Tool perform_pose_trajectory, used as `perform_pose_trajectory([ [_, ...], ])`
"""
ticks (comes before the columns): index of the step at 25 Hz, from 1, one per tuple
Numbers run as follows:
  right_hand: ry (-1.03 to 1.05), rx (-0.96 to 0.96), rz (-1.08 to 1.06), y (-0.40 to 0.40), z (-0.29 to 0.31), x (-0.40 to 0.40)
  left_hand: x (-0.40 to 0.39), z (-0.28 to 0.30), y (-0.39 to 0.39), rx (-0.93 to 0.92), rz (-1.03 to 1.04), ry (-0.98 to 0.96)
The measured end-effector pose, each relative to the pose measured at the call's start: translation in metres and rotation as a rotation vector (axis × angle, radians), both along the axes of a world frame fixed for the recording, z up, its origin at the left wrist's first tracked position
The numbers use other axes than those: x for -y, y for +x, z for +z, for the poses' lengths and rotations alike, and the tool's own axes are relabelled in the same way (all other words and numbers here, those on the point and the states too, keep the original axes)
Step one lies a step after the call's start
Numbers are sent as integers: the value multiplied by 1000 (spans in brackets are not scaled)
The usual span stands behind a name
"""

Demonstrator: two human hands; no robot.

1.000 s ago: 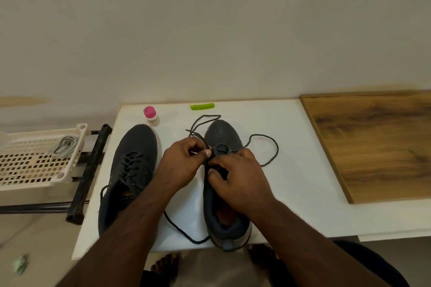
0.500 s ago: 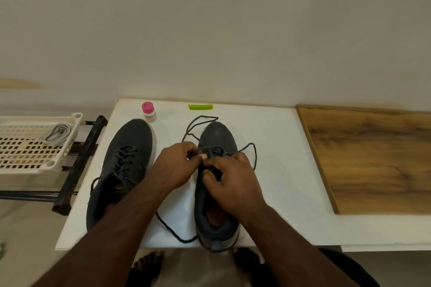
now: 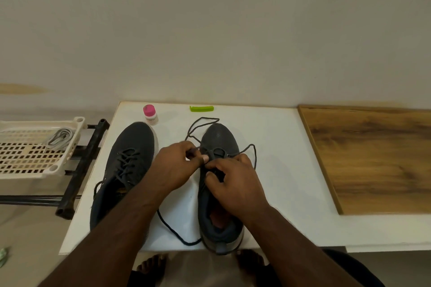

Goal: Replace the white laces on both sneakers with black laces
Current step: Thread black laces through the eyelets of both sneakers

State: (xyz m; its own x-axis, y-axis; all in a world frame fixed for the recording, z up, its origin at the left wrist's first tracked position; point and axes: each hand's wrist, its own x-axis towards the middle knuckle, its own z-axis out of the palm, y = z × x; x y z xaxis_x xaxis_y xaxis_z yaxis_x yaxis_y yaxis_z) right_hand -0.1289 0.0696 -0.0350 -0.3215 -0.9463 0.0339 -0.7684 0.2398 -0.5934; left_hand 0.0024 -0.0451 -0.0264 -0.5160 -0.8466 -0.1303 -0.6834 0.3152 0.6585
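Threading the black lace into the second sneaker

The left hand pinches the black lace beside the low eyelets; the right hand pinches it over the tongue of the right sneaker, so each grip is closed on lace. Only the first rows look threaded, loose ends trailing across the white bench. The left sneaker already carries black laces. A pale lace bundle, probably the removed white laces, lies in the plastic basket well off to the left.
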Motion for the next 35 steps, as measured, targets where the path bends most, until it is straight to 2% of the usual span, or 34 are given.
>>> perform_pose_trajectory([
  [2,0,1,-1,1,1,0,1,0,-1,45,-32,-60],
  [4,-3,-6,0,0,1,-1,0,5,-2,-144,30,-114],
  [6,6,-14,3,-1,1,0,-1,12,-3,-523,168,-5],
  [8,16,-13,2,-1,0,0,2,21,-2,-977,347,318],
  [9,17,-11,-1,-1,1,0,5,22,0,-1102,426,455],
  [10,16,-12,-2,0,1,0,7,22,2,-1119,475,517],
  [11,15,-20,0,1,2,0,8,20,2,-1019,479,503],
  [14,15,-49,10,3,4,0,1,3,-1,-427,241,222],
  [16,3,-48,6,3,4,-1,-2,-2,-4,-154,58,88],
  [18,-11,-49,4,4,4,-1,0,-2,-6,-43,-25,42],
  [21,-6,-51,-7,5,3,0,4,-1,-3,1,-52,37],
  [26,-4,-14,-17,4,2,0,5,1,4,-84,-111,112],
  [29,-8,5,-21,4,2,-1,2,4,1,-58,-81,75],
  [30,-7,-2,-24,4,2,-1,1,7,0,-137,-18,80],
  [32,7,-21,-25,3,1,-1,1,15,-2,-494,166,207],
  [34,34,-18,-23,2,0,1,3,23,0,-902,297,485],
  [35,43,-14,-22,2,0,1,4,25,1,-1024,333,606],
])
